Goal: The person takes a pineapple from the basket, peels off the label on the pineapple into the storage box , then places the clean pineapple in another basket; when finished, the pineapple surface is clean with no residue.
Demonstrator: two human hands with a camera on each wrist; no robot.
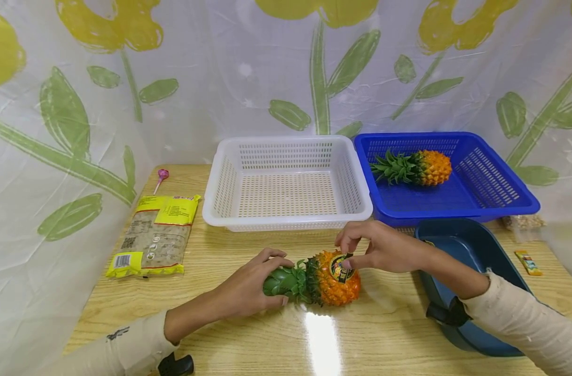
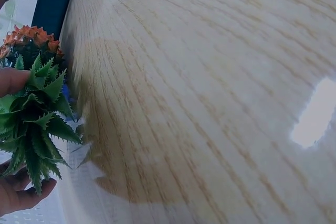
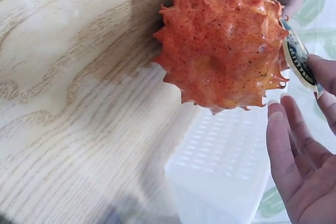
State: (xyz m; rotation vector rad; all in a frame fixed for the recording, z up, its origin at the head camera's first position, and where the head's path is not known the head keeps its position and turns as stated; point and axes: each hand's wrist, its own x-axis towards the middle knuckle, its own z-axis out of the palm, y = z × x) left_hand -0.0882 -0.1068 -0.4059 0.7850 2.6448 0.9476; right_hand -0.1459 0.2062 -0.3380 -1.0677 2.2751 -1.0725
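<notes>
A toy pineapple (image 1: 338, 293) with an orange spiky body and green crown lies on its side on the wooden table. My left hand (image 1: 253, 284) grips it by the leafy crown (image 2: 37, 114), fingers and thumb on opposite sides. At the body's upper side, my right hand (image 1: 384, 248) pinches the edge of a round black-and-gold sticker (image 3: 300, 59) between thumb and index finger. The sticker stands against the spikes, its pinched end lifted off the body in the right wrist view. The other right fingers (image 3: 283, 150) extend loosely beside the fruit.
Behind are a white basket (image 1: 288, 223) and a blue basket (image 1: 490, 180) holding another toy pineapple (image 1: 433, 168). A dark teal bin (image 1: 492, 339) stands under the right forearm. At left lie a yellow-edged bag (image 1: 156, 237) and a lollipop (image 1: 162, 176); a small yellow packet (image 1: 528, 262) lies far right.
</notes>
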